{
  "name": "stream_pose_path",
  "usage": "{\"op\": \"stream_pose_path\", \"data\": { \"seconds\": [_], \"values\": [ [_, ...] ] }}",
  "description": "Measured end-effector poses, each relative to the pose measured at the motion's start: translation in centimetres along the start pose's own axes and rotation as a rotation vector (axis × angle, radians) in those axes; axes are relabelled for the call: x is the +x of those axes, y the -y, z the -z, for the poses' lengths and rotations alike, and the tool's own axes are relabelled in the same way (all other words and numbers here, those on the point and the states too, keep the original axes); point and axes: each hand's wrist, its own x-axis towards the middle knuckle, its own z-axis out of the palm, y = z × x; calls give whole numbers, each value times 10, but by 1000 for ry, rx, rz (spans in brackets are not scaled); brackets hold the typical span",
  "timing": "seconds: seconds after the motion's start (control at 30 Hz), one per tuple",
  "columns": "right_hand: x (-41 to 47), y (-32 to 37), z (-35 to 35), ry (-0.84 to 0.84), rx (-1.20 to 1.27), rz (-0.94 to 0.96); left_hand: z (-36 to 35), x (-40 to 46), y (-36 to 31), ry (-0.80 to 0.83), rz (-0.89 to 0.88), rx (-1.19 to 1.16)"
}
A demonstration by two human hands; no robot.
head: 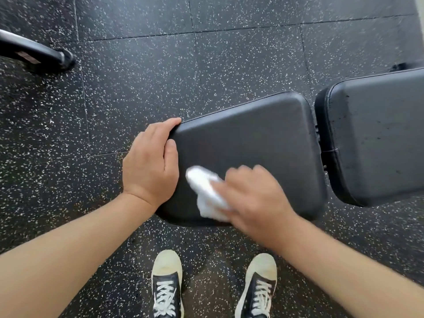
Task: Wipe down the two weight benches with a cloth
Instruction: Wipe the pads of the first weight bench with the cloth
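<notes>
clearly mid-wipe; the right hand (pixel 254 198) presses a bunched white cloth (pixel 206 191) on the seat pad (pixel 247 143) at centre frame; the left hand (pixel 150 164) curls over its edge; the back pad (pixel 378 138), right of frame, looks still spotted; most remains.

- You have one view only, from a wide-angle camera on your head, so no second view shares any of the scene.
- It looks steeply down past your forearms to the speckled floor (pixel 137 65), with your shoes (pixel 167 283) at 6 o'clock on the bottom edge.
- It sits close: the seat pad (pixel 247 138) fills the centre, and your left hand (pixel 149 166) and right hand (pixel 257 200) loom large on it.
- The back pad (pixel 378 134) runs out of frame at 3 o'clock; a black frame foot (pixel 34 53) is cut off at 10 o'clock.
- Straight tile seams bend toward the edges.
</notes>
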Motion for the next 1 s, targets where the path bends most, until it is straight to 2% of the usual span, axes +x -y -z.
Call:
{"op": "stream_pose_path", "data": {
  "seconds": [0.07,0.13,0.2,0.33,0.43,0.53,0.6,0.67,0.73,0.83,0.93,1.0],
  "values": [
    [52,-26,-7,-116,-36,-157,0,0,0,3,4,2],
    [100,-49,-15,-20,-46,-319,0,0,-2,3,8,8],
    [125,-51,-27,-3,-56,-396,1,0,-3,7,10,16],
    [97,-6,-33,-81,-37,-369,2,0,-3,13,4,22],
    [16,30,-25,8,118,-210,0,0,-1,11,-8,16],
    [-58,18,-2,104,147,-68,-1,0,1,-5,-17,21],
    [-70,-11,11,109,113,-33,-1,0,1,-15,-18,19],
    [-51,-45,15,37,47,-125,-1,0,1,-21,-18,19],
    [-9,-75,12,-90,-10,-316,-2,-1,0,-24,-15,22],
    [62,-86,1,-154,-30,-539,-1,0,-1,-29,-25,34],
    [93,-47,-18,-146,-39,-487,-1,-1,-2,-23,-20,37],
    [82,-18,-22,-154,7,-429,2,-1,-4,-6,-5,36]
  ]
}}
